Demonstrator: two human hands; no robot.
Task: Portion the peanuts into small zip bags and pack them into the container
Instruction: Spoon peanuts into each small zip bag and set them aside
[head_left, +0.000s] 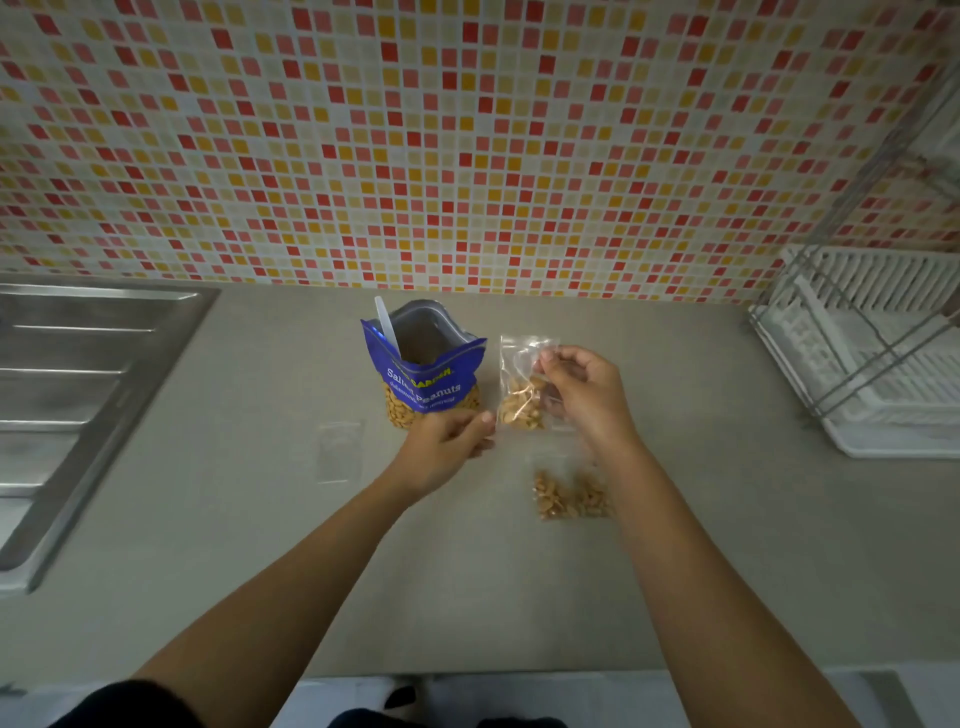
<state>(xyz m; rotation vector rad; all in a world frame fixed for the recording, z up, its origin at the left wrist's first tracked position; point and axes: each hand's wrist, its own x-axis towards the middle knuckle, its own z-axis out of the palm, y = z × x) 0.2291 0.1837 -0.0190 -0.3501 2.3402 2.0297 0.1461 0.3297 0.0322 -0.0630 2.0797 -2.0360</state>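
– Right hand (582, 387) pinches the upper edge of a small clear zip bag (522, 400), partly filled with peanuts. The bag is held upright just right of the open blue foil pouch of salted peanuts (426, 376).
– Left hand?
– Left hand (447, 444), fingers curled, sits at that bag's lower corner; contact cannot be confirmed.
– Progress?
– Two filled clear bags (571, 499) lie on the beige counter (519, 597) beside the right wrist. One empty clear bag (340, 452) lies flat to the left. A white plastic spoon (387, 325) stands in the pouch, which appears to hold more peanuts.
– Outstanding?
– Sealing this bag, further portions, all packing. No container is in view.
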